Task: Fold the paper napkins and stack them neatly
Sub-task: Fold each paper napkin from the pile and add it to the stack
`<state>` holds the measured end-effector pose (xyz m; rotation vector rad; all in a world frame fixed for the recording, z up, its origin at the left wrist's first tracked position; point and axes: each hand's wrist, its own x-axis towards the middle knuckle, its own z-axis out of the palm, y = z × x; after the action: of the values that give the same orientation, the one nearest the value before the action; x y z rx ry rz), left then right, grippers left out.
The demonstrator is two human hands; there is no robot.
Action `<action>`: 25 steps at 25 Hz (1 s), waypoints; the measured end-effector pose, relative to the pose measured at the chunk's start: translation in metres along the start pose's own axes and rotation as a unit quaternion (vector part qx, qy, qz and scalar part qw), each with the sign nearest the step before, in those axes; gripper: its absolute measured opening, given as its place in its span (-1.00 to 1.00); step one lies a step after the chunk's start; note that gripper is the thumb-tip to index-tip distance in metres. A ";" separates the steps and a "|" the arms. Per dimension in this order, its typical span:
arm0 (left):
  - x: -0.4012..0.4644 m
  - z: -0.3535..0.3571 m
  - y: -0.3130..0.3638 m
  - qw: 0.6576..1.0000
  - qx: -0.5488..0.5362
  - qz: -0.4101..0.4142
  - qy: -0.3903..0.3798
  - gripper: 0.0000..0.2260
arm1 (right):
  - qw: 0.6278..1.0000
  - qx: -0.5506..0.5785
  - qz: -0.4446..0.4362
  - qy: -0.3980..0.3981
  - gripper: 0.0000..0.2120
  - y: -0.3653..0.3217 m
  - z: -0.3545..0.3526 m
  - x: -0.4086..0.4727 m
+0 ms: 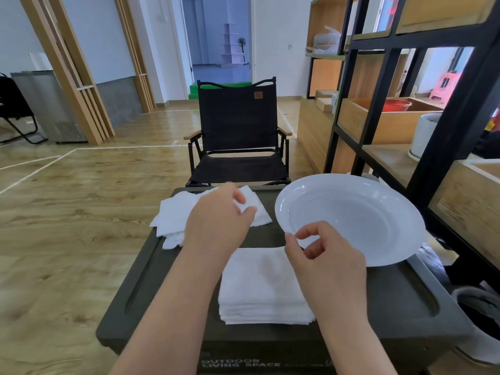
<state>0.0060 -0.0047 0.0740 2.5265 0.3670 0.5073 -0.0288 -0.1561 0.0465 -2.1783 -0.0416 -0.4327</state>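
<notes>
A dark box-top table (392, 301) stands on the wood floor (67, 212). On it: a loose napkin pile (173, 212) at the far left, a folded napkin stack (259, 288) at the near centre, a white plate (351, 212) overhanging the far right.

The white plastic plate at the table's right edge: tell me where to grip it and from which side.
Probably pinch the near rim of the white plastic plate, coming from the near side by the right hand. It lies flat, overhanging the dark green table, so that rim is exposed.
</notes>
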 end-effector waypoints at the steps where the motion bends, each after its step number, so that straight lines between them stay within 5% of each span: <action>1: 0.021 0.013 0.008 0.998 0.055 0.023 -0.016 -0.86 | 1.000 0.013 0.006 -0.010 -0.88 0.002 0.001 0.002; 6: 0.073 0.073 0.013 0.955 0.266 0.060 -0.120 -0.69 | 0.998 0.063 -0.004 -0.017 -0.89 0.017 0.000 0.008; 14: 0.077 0.089 0.016 0.956 0.247 -0.002 -0.156 -0.68 | 0.995 0.088 -0.033 -0.022 -0.90 0.029 -0.004 0.009; 19: 0.073 0.070 0.033 0.924 0.326 -0.016 -0.198 -0.69 | 0.994 0.099 -0.022 -0.033 -0.89 0.029 -0.009 0.008; 25: 0.039 0.016 0.020 0.985 0.120 0.076 0.102 -0.79 | 0.992 0.118 -0.016 -0.042 -0.90 0.030 -0.011 0.007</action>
<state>0.0509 -0.0138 0.0833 2.7564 0.3282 0.8315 -0.0202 -0.1837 0.0313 -1.9633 -0.1659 -0.3349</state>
